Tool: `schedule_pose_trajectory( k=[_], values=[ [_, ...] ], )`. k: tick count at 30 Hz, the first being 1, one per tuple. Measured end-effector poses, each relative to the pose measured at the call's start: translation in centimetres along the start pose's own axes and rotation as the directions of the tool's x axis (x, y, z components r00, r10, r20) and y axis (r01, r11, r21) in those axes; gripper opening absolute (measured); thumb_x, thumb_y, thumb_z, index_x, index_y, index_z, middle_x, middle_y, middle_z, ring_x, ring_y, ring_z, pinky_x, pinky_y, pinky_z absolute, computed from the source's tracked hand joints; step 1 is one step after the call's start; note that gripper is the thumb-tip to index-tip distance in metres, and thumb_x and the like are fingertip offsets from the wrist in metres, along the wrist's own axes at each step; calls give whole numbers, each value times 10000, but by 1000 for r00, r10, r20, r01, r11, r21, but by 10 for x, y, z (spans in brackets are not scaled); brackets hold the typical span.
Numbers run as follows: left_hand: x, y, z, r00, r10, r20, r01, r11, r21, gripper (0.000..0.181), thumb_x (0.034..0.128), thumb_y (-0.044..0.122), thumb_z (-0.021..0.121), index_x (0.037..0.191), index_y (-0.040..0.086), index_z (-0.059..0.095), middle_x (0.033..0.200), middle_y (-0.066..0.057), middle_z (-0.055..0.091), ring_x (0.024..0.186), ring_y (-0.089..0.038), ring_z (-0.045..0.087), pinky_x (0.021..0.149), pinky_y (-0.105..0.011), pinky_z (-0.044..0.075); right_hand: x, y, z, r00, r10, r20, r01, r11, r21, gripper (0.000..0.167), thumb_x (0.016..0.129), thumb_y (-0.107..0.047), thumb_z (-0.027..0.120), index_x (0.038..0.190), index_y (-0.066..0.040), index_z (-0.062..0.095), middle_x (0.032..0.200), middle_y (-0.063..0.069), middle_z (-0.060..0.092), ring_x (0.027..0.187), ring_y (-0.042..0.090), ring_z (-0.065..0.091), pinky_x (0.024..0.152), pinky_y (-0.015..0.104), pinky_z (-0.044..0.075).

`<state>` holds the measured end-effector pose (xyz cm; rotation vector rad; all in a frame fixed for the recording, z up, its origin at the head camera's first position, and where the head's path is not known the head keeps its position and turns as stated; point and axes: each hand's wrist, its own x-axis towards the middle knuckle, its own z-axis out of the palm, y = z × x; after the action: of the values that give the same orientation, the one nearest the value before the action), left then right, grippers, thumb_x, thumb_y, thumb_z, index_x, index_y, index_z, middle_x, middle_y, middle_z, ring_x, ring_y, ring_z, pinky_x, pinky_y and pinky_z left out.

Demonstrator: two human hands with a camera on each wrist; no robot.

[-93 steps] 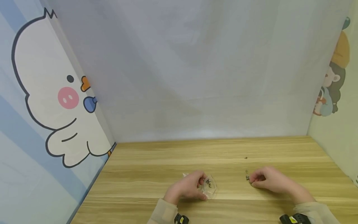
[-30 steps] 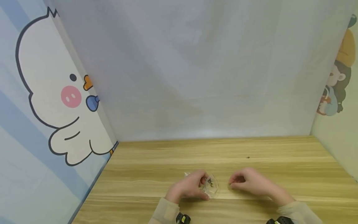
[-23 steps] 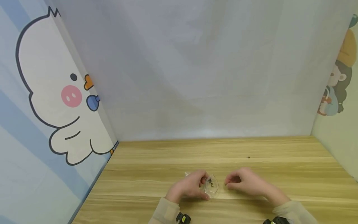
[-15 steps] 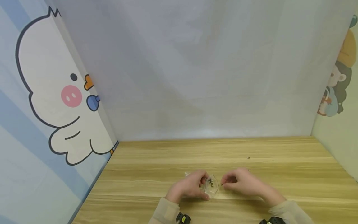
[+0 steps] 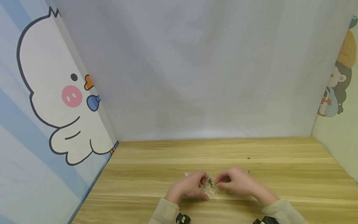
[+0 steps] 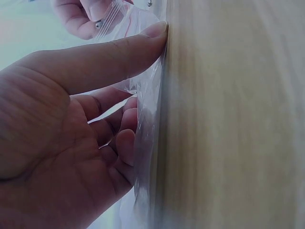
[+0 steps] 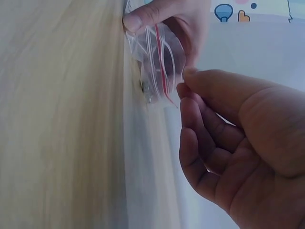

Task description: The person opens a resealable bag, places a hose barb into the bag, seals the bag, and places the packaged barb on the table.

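My left hand (image 5: pixel 190 186) grips a clear zip bag (image 7: pixel 151 71) with a red line by its seal, thumb and fingers spread at its mouth. Several small metal pieces (image 5: pixel 211 183) lie inside. My right hand (image 5: pixel 235 180) is at the bag's mouth. Between its thumb and fingertip it pinches a small, shiny, roundish metal piece (image 6: pixel 98 24), seen best in the left wrist view; its exact kind is unclear.
Two loose metal pieces lie on the wooden table (image 5: pixel 145 174): one piece (image 5: pixel 249 171) just beyond my right hand, another piece (image 5: pixel 248 158) farther back. Behind the table hangs a pale curtain (image 5: pixel 195 77). Cartoon-printed side walls stand left and right.
My right hand has moved left from the loose pieces to the bag's mouth, carrying a small metal piece. The near loose piece has come back into view. My left hand stays nearly still.
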<state>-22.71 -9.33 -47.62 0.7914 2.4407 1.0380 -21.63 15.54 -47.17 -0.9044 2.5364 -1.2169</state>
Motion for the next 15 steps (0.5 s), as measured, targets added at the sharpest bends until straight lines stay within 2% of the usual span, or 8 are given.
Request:
schedule_pose_trajectory(
  k=[7,11,15],
  values=[
    [-1,-1,0,1000,4,0,-4,1000,1,523,744,40,978,1121,114,623,959,7,561,841,-87,490,765,-244,444,8,-6,9,999,-33,-19,32,999,-37,59,963,-86,776,945,-141,785,861,-132,733,774,7,646,703,260,560],
    [-1,-1,1,1000,4,0,-4,1000,-3,519,743,33,974,1116,117,623,960,15,559,847,-85,495,773,-244,448,11,-6,12,1000,-13,-23,12,999,-31,48,975,-113,778,940,-146,787,843,-130,730,753,15,635,686,256,546],
    [-1,-1,0,1000,-2,4,2,1000,-5,510,753,40,972,1115,121,622,959,9,557,836,-88,490,758,-249,446,14,-6,13,999,-2,-32,1,1000,-23,23,976,-121,778,974,-107,797,865,-122,738,774,17,645,706,257,550]
  ],
)
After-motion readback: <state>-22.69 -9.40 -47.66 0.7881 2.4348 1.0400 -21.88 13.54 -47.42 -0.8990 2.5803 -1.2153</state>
